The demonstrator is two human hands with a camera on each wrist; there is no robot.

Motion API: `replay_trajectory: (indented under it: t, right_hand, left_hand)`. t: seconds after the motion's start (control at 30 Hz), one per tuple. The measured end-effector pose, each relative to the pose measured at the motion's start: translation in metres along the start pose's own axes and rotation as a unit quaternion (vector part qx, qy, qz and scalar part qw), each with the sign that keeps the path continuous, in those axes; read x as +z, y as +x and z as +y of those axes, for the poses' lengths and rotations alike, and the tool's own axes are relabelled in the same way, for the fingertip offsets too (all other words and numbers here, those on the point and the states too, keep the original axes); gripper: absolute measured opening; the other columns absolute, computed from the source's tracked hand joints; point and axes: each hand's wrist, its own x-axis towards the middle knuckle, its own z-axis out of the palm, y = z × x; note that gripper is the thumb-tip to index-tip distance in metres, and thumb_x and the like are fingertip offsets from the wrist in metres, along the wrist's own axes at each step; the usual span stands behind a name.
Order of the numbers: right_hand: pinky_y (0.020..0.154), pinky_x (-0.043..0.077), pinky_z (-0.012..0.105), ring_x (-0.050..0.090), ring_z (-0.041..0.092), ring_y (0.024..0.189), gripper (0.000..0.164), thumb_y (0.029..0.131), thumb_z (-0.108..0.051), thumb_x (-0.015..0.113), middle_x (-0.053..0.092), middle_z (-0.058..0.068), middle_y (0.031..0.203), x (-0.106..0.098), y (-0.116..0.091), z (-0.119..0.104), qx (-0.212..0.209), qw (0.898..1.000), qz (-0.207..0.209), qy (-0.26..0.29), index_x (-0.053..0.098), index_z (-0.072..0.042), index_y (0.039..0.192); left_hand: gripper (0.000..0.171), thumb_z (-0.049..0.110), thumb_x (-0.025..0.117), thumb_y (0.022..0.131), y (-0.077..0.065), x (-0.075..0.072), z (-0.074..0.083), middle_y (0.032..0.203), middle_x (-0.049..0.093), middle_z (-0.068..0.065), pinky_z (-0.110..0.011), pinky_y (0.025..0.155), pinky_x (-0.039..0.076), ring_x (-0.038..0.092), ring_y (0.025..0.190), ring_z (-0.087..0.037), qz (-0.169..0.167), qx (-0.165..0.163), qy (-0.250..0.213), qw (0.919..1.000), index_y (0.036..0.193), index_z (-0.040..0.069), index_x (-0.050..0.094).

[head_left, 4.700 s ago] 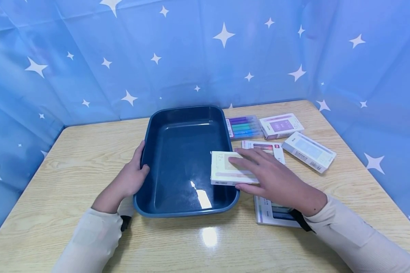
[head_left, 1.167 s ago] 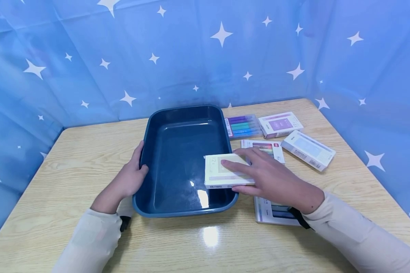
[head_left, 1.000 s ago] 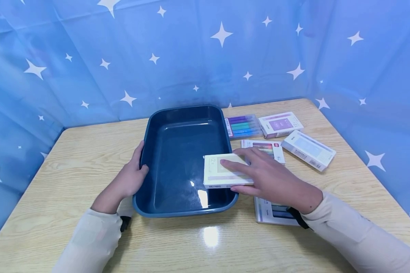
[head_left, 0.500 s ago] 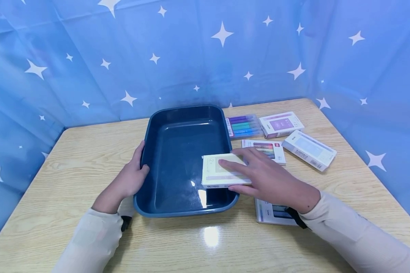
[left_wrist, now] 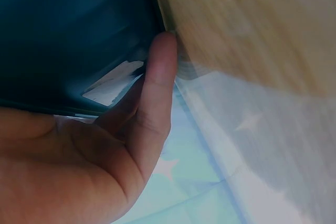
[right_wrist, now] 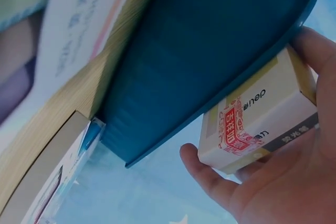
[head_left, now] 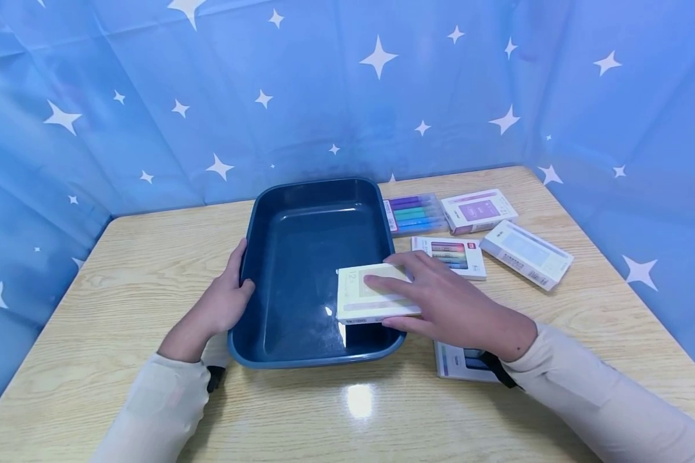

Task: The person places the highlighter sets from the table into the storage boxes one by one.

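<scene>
Box (head_left: 363,299) moved left (right hand (head_left: 448,302) grips end).

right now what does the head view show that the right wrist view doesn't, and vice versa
Only the head view shows the left hand gripping the dark blue tray, plus its inside floor. Only the right wrist view shows the red stamp on the end of the yellow deli box. Both show the tray, the starred curtain and the right hand gripping that box.
</scene>
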Motion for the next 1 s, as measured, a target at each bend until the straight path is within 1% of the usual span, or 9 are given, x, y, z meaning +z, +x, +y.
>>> replay_trajectory:
  t: [0.2, 0.37, 0.63, 0.83, 1.0]
  right_hand:
    - [0.105, 0.045, 0.053, 0.049, 0.033, 0.130, 0.060, 0.095, -0.052, 0.062, 0.046, 0.011, 0.148, 0.001, 0.004, -0.003, -0.001, 1.000, -0.008, 0.007, 0.044, -0.040, 0.150]
    - [0.106, 0.045, 0.054, 0.048, 0.033, 0.133, 0.059, 0.095, -0.051, 0.062, 0.046, 0.011, 0.148, 0.001, 0.006, -0.005, 0.004, 1.000, -0.017, 0.010, 0.045, -0.039, 0.150]
    - [0.109, 0.042, 0.053, 0.047, 0.029, 0.132, 0.058, 0.095, -0.051, 0.063, 0.047, 0.010, 0.147, 0.004, 0.011, -0.009, 0.001, 1.000, -0.023, 0.019, 0.046, -0.039, 0.149]
    - [0.107, 0.043, 0.050, 0.047, 0.027, 0.129, 0.058, 0.094, -0.051, 0.064, 0.050, 0.009, 0.145, 0.006, 0.015, -0.012, -0.016, 1.000, -0.012, 0.011, 0.048, -0.037, 0.148]
    - [0.105, 0.045, 0.047, 0.047, 0.026, 0.127, 0.058, 0.094, -0.050, 0.064, 0.050, 0.009, 0.144, 0.009, 0.018, -0.013, -0.022, 1.000, -0.007, 0.007, 0.049, -0.035, 0.148]
  left_hand:
    - [0.072, 0.017, 0.029, 0.104, 0.001, 0.000, 0.000, 0.159, 0.024, -0.032, -0.055, 0.084, 0.057, 0.058, 0.121, -0.051, 0.000, 0.000, 0.004, 1.0000, 0.160, 0.023, -0.015]
    - [0.072, 0.016, 0.029, 0.104, 0.002, 0.000, 0.000, 0.159, 0.024, -0.033, -0.053, 0.082, 0.058, 0.059, 0.119, -0.050, -0.002, 0.002, 0.000, 1.0000, 0.160, 0.023, -0.015]
    - [0.072, 0.016, 0.029, 0.103, 0.002, 0.000, 0.000, 0.159, 0.023, -0.033, -0.054, 0.082, 0.058, 0.058, 0.120, -0.051, -0.003, 0.004, -0.001, 1.0000, 0.160, 0.022, -0.015]
    - [0.072, 0.016, 0.029, 0.103, 0.001, -0.001, 0.001, 0.160, 0.023, -0.032, -0.056, 0.085, 0.057, 0.056, 0.123, -0.051, -0.002, 0.001, 0.002, 1.0000, 0.160, 0.022, -0.015]
    - [0.072, 0.017, 0.029, 0.104, 0.000, -0.001, 0.000, 0.159, 0.024, -0.033, -0.056, 0.084, 0.057, 0.057, 0.122, -0.051, -0.002, 0.000, 0.003, 1.0000, 0.160, 0.022, -0.015]
